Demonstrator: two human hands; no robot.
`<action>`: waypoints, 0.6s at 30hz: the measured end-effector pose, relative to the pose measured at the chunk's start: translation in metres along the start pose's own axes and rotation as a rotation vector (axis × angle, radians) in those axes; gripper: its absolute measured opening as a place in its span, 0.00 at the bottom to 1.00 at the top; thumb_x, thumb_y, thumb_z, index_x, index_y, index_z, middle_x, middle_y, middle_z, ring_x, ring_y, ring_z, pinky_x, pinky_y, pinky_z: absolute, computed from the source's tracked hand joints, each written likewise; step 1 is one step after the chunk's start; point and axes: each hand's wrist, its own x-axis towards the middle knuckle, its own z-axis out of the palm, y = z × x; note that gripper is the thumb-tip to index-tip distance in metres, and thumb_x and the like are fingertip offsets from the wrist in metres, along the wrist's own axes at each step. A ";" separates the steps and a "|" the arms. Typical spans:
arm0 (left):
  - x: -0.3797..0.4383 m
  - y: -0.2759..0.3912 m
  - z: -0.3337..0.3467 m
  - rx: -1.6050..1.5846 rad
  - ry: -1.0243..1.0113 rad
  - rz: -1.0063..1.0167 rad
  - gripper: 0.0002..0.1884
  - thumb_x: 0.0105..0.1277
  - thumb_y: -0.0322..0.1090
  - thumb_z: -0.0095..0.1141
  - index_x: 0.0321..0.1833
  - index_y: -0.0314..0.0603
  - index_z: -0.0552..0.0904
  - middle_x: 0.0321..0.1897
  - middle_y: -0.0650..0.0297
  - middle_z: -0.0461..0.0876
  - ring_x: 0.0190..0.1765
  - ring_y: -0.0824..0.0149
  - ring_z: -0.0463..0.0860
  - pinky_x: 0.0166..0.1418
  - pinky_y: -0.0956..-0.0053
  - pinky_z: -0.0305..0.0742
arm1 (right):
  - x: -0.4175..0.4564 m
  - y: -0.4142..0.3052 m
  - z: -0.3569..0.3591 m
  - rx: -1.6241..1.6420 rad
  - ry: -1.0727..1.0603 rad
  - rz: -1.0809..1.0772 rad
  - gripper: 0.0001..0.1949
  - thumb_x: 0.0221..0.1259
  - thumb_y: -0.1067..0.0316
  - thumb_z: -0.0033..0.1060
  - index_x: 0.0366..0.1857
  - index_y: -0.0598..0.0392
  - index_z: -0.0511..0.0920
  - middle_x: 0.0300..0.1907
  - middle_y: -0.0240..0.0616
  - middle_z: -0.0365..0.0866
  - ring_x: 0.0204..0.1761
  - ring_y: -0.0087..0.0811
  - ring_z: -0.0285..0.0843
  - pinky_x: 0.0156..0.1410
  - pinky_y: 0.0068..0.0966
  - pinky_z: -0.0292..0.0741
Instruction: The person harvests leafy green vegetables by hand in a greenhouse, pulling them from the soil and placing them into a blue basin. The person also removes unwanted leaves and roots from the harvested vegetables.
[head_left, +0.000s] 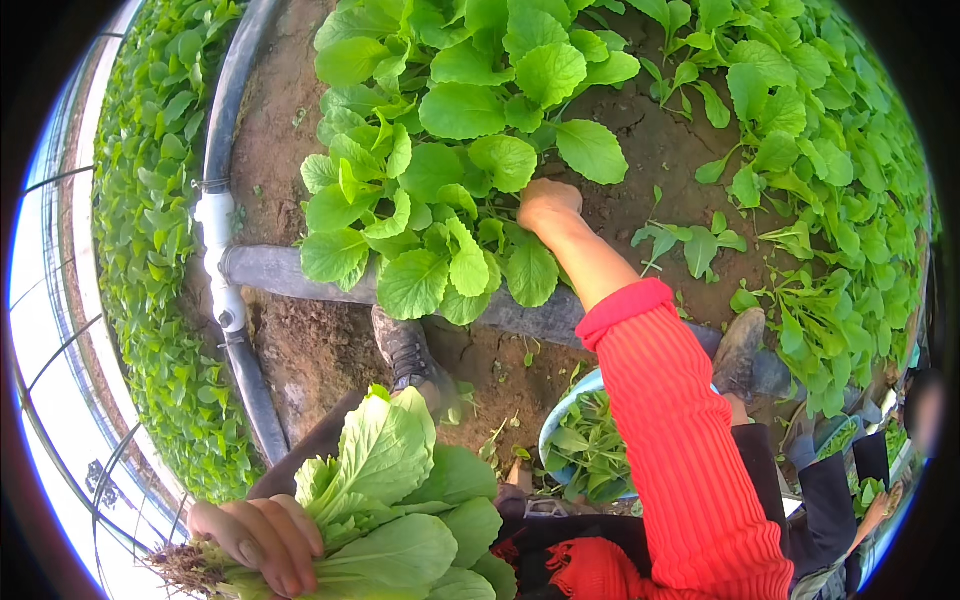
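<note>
My left hand (259, 541) is closed around a bunch of leafy green plants (394, 517). Their soil-covered roots (187, 570) stick out to the left, and the broad leaves fan out to the right. My right hand (551, 202) reaches down to the base of a clump of leafy greens (442, 187) growing in brown soil. Its fingers are curled, and leaves cover part of them, so whether a stem is held cannot be seen. The red ribbed sleeve (682, 420) is rolled back on that forearm.
A dark hose (300, 271) crosses the soil from a white pipe fitting (219, 259). Below my right arm stands a light-blue basin (551, 435) with picked greens. Uprooted plants (697, 244) lie to the right. Another person's hand (879, 510) shows at the lower right.
</note>
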 end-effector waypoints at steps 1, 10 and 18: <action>-0.002 0.000 0.000 -0.005 -0.002 0.014 0.22 0.58 0.27 0.69 0.50 0.39 0.69 0.26 0.67 0.77 0.28 0.69 0.81 0.44 0.69 0.77 | -0.003 -0.002 0.001 -0.038 0.000 -0.015 0.17 0.58 0.65 0.62 0.52 0.45 0.83 0.58 0.29 0.81 0.58 0.35 0.80 0.52 0.51 0.78; -0.002 0.003 -0.002 0.002 -0.147 -0.044 0.23 0.59 0.27 0.68 0.50 0.38 0.66 0.28 0.65 0.78 0.30 0.66 0.82 0.46 0.68 0.77 | 0.025 0.048 0.023 0.764 0.064 0.083 0.27 0.53 0.50 0.65 0.50 0.64 0.79 0.49 0.51 0.83 0.50 0.43 0.83 0.54 0.40 0.78; 0.010 -0.004 -0.002 -0.092 -0.303 -0.047 0.26 0.59 0.31 0.69 0.55 0.39 0.68 0.32 0.64 0.80 0.35 0.66 0.81 0.49 0.66 0.74 | 0.034 0.020 0.111 1.947 -0.390 0.126 0.19 0.62 0.60 0.64 0.49 0.65 0.78 0.45 0.50 0.83 0.42 0.43 0.84 0.48 0.43 0.82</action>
